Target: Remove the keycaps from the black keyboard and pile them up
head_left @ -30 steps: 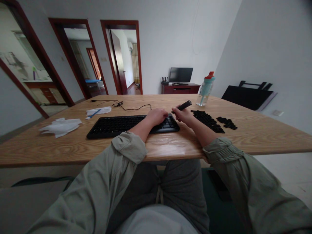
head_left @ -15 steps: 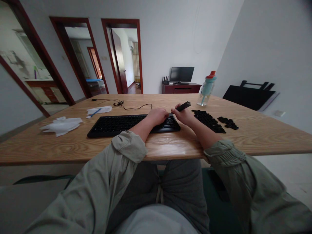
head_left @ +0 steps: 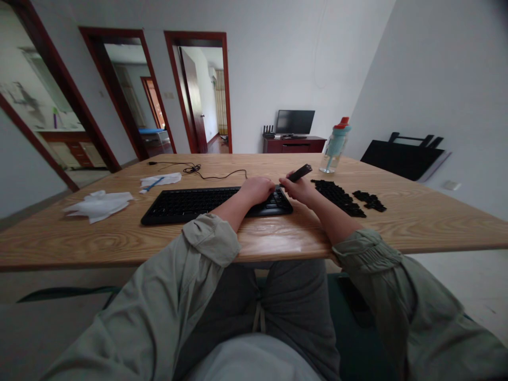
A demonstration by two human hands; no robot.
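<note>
A black keyboard (head_left: 186, 203) lies flat on the wooden table in front of me. My left hand (head_left: 257, 189) is closed over its right part, with the fingers curled at the far edge; the fingertips are hidden. Beside it, at the keyboard's right end, my right hand (head_left: 297, 189) grips a thick black stick-like handle (head_left: 300, 172). This handle slants up to the right, and its lower end is hidden by the hand. Right of this hand lie many loose black keycaps (head_left: 337, 197), with a smaller group of keycaps (head_left: 369, 200) further right.
A clear water bottle (head_left: 335, 145) with a red lid stands behind the keycaps. To the left are crumpled white tissue (head_left: 99, 205) and a blue stick-like tool (head_left: 154, 184) on another tissue. A black cable (head_left: 218, 176) runs behind the keyboard. The table's (head_left: 273, 246) front edge is close to me.
Both hands stay at the keyboard's right end. The black handle tilts slightly differently in the right hand. The whole view has shifted a little.
</note>
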